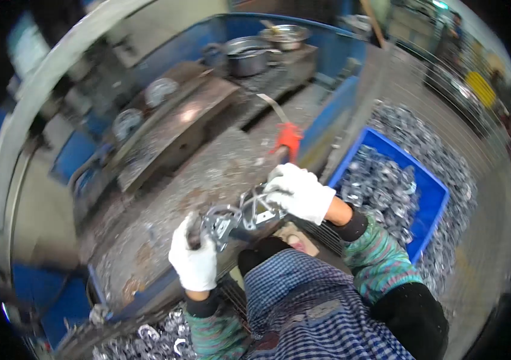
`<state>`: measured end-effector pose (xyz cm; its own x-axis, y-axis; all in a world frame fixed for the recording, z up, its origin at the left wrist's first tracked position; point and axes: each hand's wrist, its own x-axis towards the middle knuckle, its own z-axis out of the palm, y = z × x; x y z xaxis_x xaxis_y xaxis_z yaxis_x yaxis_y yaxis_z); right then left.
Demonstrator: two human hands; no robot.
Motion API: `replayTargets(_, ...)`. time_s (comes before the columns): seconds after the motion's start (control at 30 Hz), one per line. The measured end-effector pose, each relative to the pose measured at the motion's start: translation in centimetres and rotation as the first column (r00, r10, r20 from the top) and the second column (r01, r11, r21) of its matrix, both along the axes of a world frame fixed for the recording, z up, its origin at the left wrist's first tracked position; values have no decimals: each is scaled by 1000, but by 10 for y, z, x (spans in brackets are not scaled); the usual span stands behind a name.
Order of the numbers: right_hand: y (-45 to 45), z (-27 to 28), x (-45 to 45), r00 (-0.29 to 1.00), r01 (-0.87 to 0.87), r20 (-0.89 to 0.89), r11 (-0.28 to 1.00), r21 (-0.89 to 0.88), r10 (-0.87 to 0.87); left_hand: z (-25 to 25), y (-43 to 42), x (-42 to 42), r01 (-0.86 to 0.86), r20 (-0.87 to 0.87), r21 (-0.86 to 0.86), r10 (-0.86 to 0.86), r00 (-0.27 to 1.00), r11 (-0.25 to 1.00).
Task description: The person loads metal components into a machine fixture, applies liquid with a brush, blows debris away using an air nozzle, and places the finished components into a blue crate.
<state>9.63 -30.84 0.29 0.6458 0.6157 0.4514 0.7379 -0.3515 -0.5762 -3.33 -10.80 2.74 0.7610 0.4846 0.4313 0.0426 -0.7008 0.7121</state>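
My left hand (194, 257), in a white glove, is closed on the edge of a shiny metal casting (222, 224) with openings in it. My right hand (299, 193), gloved the same way, grips a second shiny metal casting (260, 211) from its right side. The two castings are close together in front of my body, above the near edge of the work surface. Whether they touch or are joined, I cannot tell. Beyond my right hand is a red-orange cloth-like thing (289, 139) with a pale stick.
A blue bin (437, 217) full of metal castings stands to the right, amid a large heap of them (447, 165). More castings (153, 339) lie lower left. A metal pot (248, 57) and a bowl (285, 37) sit at the back of the blue-walled bench (177, 174).
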Motion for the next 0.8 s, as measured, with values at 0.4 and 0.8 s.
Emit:
replayTargets(0.4,-212,-48,-20,589,759,145,482,-437,-795,-70,-161,92,734,-108,-315,-791,603,602)
replayTargets(0.8,-40,-64,21,858,498,-29,816,294,-513,-92,-74,25,668,-188,-111,-675,713,736)
